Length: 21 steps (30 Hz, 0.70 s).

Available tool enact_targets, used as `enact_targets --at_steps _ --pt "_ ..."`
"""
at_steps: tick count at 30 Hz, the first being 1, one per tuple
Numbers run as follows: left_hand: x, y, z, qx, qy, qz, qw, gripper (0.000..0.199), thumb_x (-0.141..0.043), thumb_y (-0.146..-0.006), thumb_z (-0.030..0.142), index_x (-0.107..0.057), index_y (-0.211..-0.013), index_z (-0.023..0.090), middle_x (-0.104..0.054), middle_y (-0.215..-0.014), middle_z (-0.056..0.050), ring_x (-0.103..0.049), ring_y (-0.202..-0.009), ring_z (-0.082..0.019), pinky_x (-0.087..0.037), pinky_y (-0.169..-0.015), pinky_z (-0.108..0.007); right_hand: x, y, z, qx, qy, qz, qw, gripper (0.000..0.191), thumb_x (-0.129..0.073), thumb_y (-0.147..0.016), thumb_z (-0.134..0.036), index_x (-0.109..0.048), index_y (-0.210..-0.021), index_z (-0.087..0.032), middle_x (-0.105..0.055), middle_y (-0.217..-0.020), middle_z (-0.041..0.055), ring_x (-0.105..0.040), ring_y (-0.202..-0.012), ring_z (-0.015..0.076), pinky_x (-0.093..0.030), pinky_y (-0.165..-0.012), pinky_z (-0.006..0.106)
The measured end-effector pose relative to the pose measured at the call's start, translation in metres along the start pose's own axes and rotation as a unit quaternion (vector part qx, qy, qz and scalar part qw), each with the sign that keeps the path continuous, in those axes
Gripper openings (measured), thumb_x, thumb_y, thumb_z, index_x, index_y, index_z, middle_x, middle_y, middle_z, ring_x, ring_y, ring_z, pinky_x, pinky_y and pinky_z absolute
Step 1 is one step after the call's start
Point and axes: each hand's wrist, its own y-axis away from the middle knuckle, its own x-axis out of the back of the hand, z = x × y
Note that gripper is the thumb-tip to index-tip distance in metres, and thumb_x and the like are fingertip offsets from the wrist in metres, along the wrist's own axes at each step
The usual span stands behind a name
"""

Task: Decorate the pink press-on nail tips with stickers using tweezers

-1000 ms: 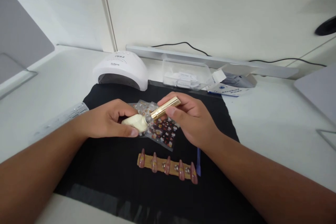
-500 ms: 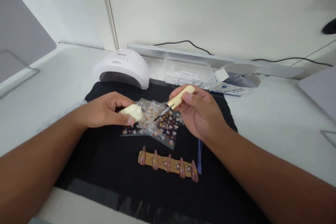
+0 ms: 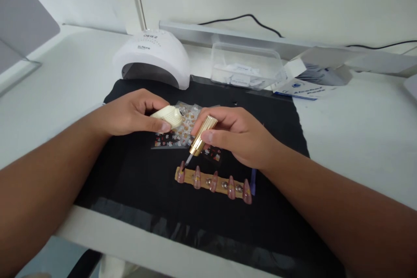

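Observation:
My left hand (image 3: 133,115) is closed around a cream ribbed nail polish bottle (image 3: 169,116), tilted with its uncapped neck to the right. Between the thumb and fingers of my right hand (image 3: 236,137) is a gold-capped nail polish brush (image 3: 203,135), pointing down and left. Its dark tip is at the leftmost of several pink, pointed false nails (image 3: 181,173); whether it touches is hard to tell. The nails stand across a wooden strip (image 3: 187,177) with round metal studs. Beneath and behind my hands lie clear sticker sheets (image 3: 187,132), partly covered.
A white nail lamp (image 3: 153,54) stands at the back left of the black mat (image 3: 156,200). Behind it to the right are a clear plastic box (image 3: 246,58) with packets and an open alcohol pads box (image 3: 309,89). A purple stick (image 3: 253,182) lies by the strip's right end.
My right hand has brought the brush down and left, from above the sticker sheets to the leftmost false nail. My left hand still holds the bottle. The camera view has shifted.

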Motion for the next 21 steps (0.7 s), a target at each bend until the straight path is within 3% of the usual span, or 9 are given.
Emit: enact_targets --at_steps 5,12,21 --pt "0.0005 0.0013 -0.0005 -0.007 -0.01 0.012 1.0 0.011 -0.07 -0.078 0.022 -0.066 -0.072 0.013 -0.057 -0.061 0.003 -0.048 -0.055 -0.007 -0.038 -0.05 -0.014 0.0009 -0.0024 0.0025 -0.026 -0.016 0.007 1.0 0.014 -0.066 -0.08 -0.027 -0.063 -0.077 -0.014 -0.062 -0.066 -0.0005 -0.056 -0.059 0.0116 -0.044 -0.056 0.022" --pt "0.0013 0.0019 -0.0014 0.0 -0.02 0.011 1.0 0.013 -0.07 -0.078 0.025 -0.067 -0.072 0.013 -0.058 -0.062 0.003 -0.049 -0.056 -0.007 -0.038 -0.051 -0.015 -0.0003 -0.0025 0.0036 0.001 -0.04 -0.015 0.999 0.01 -0.063 -0.08 -0.023 -0.062 -0.075 -0.014 -0.061 -0.066 -0.0009 -0.055 -0.059 0.0101 -0.043 -0.056 0.022" --pt "0.0017 0.002 -0.0023 -0.007 -0.025 0.005 1.0 0.012 -0.069 -0.079 0.025 -0.068 -0.074 0.015 -0.059 -0.064 0.003 -0.049 -0.058 -0.008 -0.039 -0.053 -0.014 0.0003 -0.0055 0.0085 -0.028 -0.089 0.008 0.996 0.01 -0.064 -0.078 -0.023 -0.062 -0.075 -0.014 -0.063 -0.066 -0.0007 -0.057 -0.058 0.01 -0.046 -0.057 0.022"
